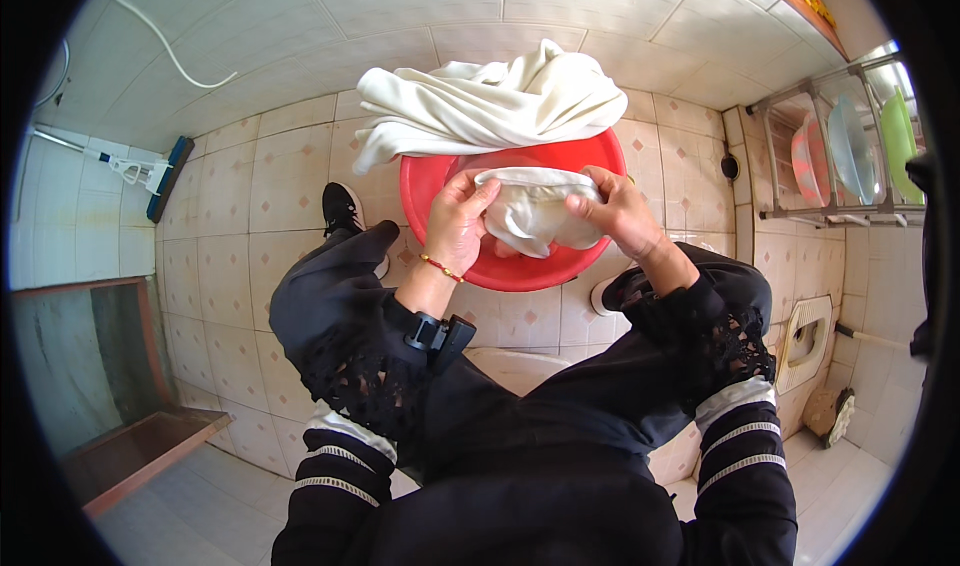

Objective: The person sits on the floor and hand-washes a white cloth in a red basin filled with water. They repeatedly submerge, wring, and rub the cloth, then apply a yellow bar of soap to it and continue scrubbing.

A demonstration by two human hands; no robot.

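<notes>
A small piece of white cloth (pixel 536 209) is stretched between my two hands above a red plastic basin (pixel 517 277). My left hand (pixel 459 224) pinches its left end, and my right hand (pixel 621 213) grips the right end with thumb and fingers. The cloth's upper edge is a folded band, and its lower part hangs crumpled. Part of the basin's inside is hidden beneath it. A large cream-white cloth (pixel 495 104) lies bunched across the basin's far rim, spilling past its left side.
The basin stands on the tiled floor between my feet. A metal rack (pixel 814 146) with several plastic basins is at right, above a squat toilet (pixel 806 337). A mop (pixel 169 179) leans at left. A white hose (pixel 176 52) hangs on the wall, and a wooden door (pixel 154 446) is lower left.
</notes>
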